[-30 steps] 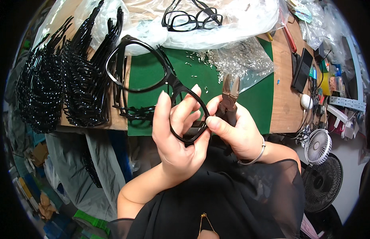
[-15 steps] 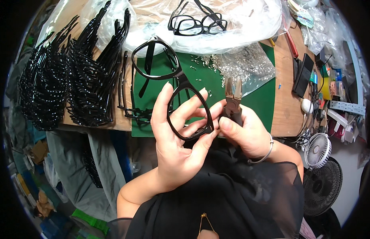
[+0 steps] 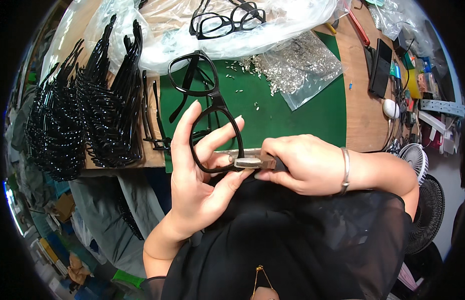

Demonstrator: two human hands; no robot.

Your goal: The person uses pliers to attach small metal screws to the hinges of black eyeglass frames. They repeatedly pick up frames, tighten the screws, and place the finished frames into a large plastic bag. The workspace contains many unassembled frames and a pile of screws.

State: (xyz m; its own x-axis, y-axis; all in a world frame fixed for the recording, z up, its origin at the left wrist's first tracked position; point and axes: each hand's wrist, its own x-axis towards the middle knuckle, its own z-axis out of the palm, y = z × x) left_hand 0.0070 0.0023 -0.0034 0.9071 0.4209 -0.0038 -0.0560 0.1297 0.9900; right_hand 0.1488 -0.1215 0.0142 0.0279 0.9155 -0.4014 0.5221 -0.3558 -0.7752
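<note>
I see the black glasses frame [image 3: 218, 102] tilted over the green mat [image 3: 302, 125], its nearer rim pinched in the left hand [image 3: 196, 192]. The right hand [image 3: 308, 165] is closed around pliers [image 3: 250, 163], their nose at that rim. Farther out on the bench [image 3: 362, 117], I see a clear bag [image 3: 303, 96] of small shiny pieces [image 3: 285, 75].

Black top [image 3: 232, 245], loose drape. Sleeves [image 3: 362, 225] sheer black, ending near elbows. Narrow silver-tone bangle [image 3: 346, 167] on right wrist [image 3: 356, 170]. Thin gold-tone chain necklace [image 3: 259, 268].

Black glasses frame [image 3: 217, 101] held aslant; metal pliers [image 3: 250, 163] at lower corner.
</note>
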